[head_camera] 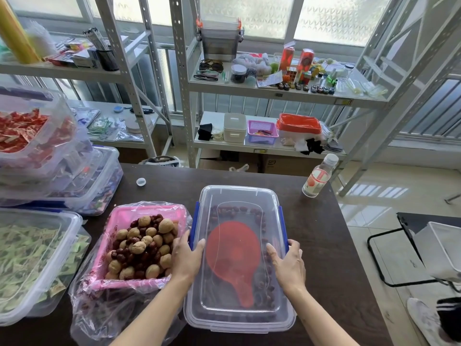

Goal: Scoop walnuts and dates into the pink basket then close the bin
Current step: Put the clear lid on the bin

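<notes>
A clear plastic bin (239, 318) stands on the dark table with its transparent lid (239, 198) on top. Through the lid show a red scoop (233, 253) and dates along the bin's edges. My left hand (185, 255) grips the lid's left edge at the blue latch (191, 239), thumb on top. My right hand (287, 263) grips the right edge by the other blue latch (281, 221), thumb on the lid. Left of the bin, the pink basket (129, 216), lined with a clear bag, is heaped with walnuts (166, 226) and dates (147, 255).
Stacked clear bins of red-wrapped sweets (22, 136) and a bin of green packets (32, 258) crowd the table's left side. A bottle (319, 177) stands at the far right corner, a small cap (141, 181) behind the basket. Metal shelves stand beyond the table.
</notes>
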